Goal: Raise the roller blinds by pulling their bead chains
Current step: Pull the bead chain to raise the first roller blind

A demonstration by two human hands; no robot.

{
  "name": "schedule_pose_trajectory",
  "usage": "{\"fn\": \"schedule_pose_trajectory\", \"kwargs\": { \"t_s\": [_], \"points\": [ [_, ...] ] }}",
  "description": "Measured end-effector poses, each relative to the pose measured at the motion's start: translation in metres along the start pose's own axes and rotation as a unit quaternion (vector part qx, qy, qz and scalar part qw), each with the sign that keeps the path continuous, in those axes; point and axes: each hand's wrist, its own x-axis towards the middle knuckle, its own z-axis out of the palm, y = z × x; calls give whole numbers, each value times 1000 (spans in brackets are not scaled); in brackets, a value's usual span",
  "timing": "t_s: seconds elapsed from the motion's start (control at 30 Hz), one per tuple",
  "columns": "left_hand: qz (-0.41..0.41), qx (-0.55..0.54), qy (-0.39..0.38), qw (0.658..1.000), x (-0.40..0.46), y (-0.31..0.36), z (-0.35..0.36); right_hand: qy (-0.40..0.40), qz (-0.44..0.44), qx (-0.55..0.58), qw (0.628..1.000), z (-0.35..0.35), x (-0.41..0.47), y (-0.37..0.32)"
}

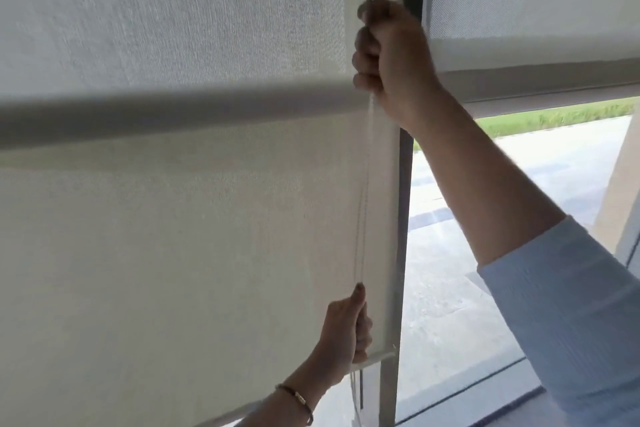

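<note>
Fabric of the near roller blind [173, 236] fills most of the view, with a blurred horizontal bar [173, 111] crossing it and its bottom rail [375, 357] low down; the dark window frame [405, 218] stands just right of this blind's edge, and beyond the frame a second blind [536, 3] hangs already raised partway, clear glass showing pavement and grass beneath it. The bead chain [363, 204] runs down the near blind's right edge, just left of the frame, thin and partly blurred; it is the thing being worked. The right hand [391, 59], its sleeve pushed back along the forearm, is fisted tight on the chain high beside the frame; the left hand [346, 329], a bracelet [298, 399] at its wrist, is closed round the chain low down, near the bottom rail; whether each holds the same strand of the loop cannot be told. The risk as I judge it: gripping both strands at once would lock the loop and stall the blind; a sideways or jerky pull could make beads skip the clutch; the lower hand sits so near the rail that the fabric might be caught and roll crooked.
</note>
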Motion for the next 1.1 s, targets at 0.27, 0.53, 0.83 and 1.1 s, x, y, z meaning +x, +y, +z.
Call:
{"fn": "schedule_pose_trajectory", "kwargs": {
  "t_s": [0.27, 0.53, 0.83, 1.1],
  "points": [
    [1, 162, -36, 986, 13, -22, -17, 68, -28, -43, 996, -2, -52, 55],
    [218, 77, 30, 972, 28, 148, -18, 91, -46, -153, 983, -18, -101, 116],
    [396, 58, -17, 916, 17, 316, 20, 44, 2, -176, 983, -9, -156, 179],
    [382, 16, 32, 923, 13, 379, 54, 12, -26, -202, 979, -12, -171, 222]
  ]
}}
